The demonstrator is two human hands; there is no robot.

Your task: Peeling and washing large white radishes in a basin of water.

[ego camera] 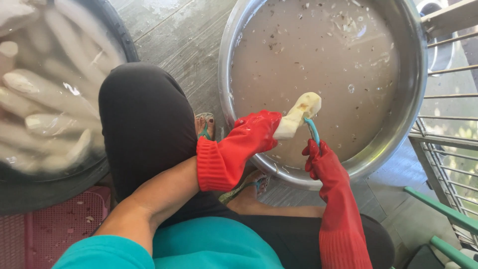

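Red-gloved left hand (256, 132) gripping one peeled root (298, 114), right hand (318, 159) clasping one teal peeler (312, 130).

Bright daylight across the scene, strongest at the right edge, washed-out glare on the pale peeled roots (45, 99) in the dark tub at left, soft sheen on the steel basin rim (416, 74), centre sharp, left edge slightly blurred, wide-angle bending at frame edges
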